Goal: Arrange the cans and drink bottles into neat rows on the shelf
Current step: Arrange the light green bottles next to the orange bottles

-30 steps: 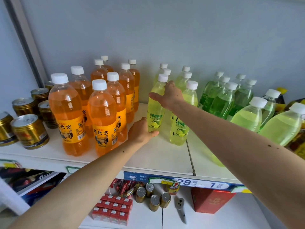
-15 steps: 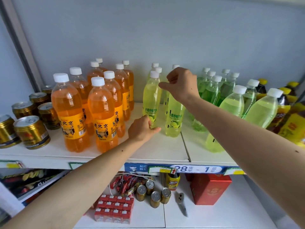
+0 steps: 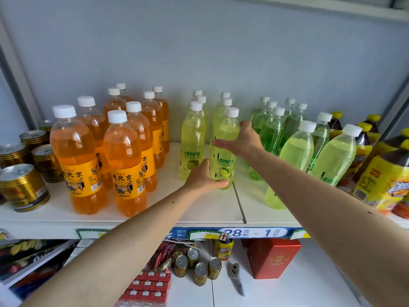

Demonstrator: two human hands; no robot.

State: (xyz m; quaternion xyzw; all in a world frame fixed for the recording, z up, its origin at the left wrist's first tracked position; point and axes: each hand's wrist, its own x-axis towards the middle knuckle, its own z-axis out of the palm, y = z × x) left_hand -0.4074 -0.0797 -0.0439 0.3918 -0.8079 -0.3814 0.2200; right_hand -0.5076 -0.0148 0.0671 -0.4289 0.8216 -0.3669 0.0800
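Head view: both hands, left hand (image 3: 207,177) and right hand (image 3: 242,141), fingers wrapped round the lime bottle (image 3: 224,149), steadying it beside the front lime bottle (image 3: 192,140) to square the row.

Rear lime bottles (image 3: 223,102) largely hidden behind front ones; tea bottle (image 3: 389,173) cut by right edge; price tags (image 3: 204,235) illegible.

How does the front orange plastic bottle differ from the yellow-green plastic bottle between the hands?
The front orange plastic bottle looks fatter and stands untouched near the shelf edge; the yellow-green plastic bottle is slimmer and held by the left hand and right hand. Its label is pale, not orange. Both stand upright with white caps.
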